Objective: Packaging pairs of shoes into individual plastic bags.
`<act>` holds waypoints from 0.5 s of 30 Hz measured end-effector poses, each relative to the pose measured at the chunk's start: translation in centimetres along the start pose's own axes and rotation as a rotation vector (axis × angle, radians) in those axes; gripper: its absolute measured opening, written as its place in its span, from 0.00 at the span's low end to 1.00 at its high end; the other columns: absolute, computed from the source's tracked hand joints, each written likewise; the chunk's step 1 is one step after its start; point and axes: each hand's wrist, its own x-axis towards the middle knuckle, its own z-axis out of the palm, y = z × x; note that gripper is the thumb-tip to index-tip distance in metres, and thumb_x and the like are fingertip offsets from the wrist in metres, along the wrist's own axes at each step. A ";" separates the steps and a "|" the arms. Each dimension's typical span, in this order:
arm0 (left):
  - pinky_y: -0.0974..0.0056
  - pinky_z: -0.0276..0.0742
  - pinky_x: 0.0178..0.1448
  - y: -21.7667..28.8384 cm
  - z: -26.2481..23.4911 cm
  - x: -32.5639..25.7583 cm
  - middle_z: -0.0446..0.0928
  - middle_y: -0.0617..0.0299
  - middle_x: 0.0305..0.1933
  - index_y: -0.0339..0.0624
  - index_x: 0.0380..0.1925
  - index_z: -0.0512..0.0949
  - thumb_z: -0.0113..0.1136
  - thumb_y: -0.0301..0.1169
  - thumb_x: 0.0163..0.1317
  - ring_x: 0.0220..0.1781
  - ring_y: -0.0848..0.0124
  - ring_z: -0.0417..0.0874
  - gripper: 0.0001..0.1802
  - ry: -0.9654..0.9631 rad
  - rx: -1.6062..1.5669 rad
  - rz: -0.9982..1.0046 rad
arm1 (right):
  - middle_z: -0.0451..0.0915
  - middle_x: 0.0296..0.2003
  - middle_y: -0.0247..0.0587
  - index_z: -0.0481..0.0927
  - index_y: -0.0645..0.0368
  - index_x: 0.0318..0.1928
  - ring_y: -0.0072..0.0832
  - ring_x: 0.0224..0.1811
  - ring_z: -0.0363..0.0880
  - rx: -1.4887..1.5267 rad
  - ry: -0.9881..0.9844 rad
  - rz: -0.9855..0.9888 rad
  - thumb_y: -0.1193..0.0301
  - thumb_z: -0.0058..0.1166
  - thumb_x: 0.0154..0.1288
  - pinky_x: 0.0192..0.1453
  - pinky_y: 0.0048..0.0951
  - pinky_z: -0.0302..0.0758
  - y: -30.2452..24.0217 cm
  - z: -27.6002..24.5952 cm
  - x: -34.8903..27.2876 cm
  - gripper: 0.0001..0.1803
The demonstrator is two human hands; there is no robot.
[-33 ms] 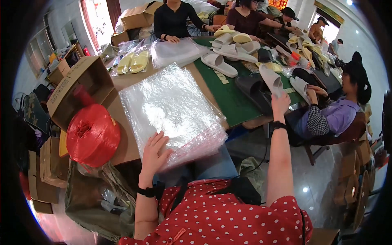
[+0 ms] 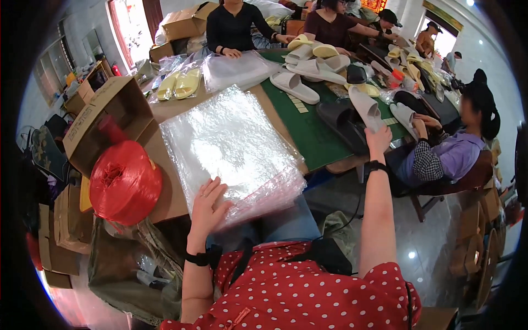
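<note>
Packing bench: stack of clear plastic bags (image 2: 234, 146), slippers, cartons.

Open cardboard box (image 2: 107, 118) at left, contents hidden; red twine spool (image 2: 125, 182) just beside it. The glossy, crinkled bag stack lies on the brown table (image 2: 165, 110) before the person. Left hand (image 2: 208, 204) rests flat on its near edge, fingers spread. Right hand (image 2: 378, 137) is raised, fingers closed around a pale slipper (image 2: 366, 107) over the green mat (image 2: 305, 129).

A head-worn fisheye view looks down close over the worktable (image 2: 308, 137).
</note>
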 end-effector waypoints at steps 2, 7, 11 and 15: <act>0.51 0.60 0.78 0.0 0.0 -0.2 0.74 0.50 0.69 0.42 0.56 0.81 0.70 0.32 0.54 0.74 0.47 0.68 0.26 0.004 0.011 -0.005 | 0.70 0.64 0.63 0.71 0.57 0.66 0.58 0.65 0.69 -0.011 -0.182 0.038 0.47 0.69 0.54 0.67 0.54 0.69 0.5 0.2 -0.2 0.44; 0.49 0.60 0.78 0.0 0.0 -0.4 0.74 0.50 0.69 0.43 0.57 0.80 0.69 0.32 0.55 0.74 0.47 0.68 0.27 -0.001 0.035 0.001 | 0.75 0.58 0.62 0.77 0.43 0.65 0.60 0.61 0.72 0.120 -0.224 0.127 0.43 0.64 0.59 0.64 0.58 0.69 0.4 0.0 -0.8 0.36; 0.46 0.60 0.77 -0.1 0.1 -0.3 0.74 0.49 0.68 0.43 0.56 0.80 0.69 0.35 0.56 0.72 0.45 0.69 0.26 0.023 0.032 0.041 | 0.79 0.51 0.60 0.80 0.43 0.62 0.55 0.57 0.75 0.327 -0.053 -0.012 0.48 0.61 0.66 0.63 0.56 0.69 0.1 -1.0 -1.1 0.27; 0.47 0.60 0.77 -0.4 0.3 -0.5 0.75 0.49 0.68 0.43 0.56 0.81 0.69 0.36 0.56 0.72 0.46 0.69 0.25 0.031 0.053 0.026 | 0.80 0.48 0.58 0.81 0.64 0.55 0.53 0.55 0.76 0.571 0.177 -0.157 0.58 0.65 0.66 0.59 0.47 0.72 -3.4 -4.7 -1.4 0.25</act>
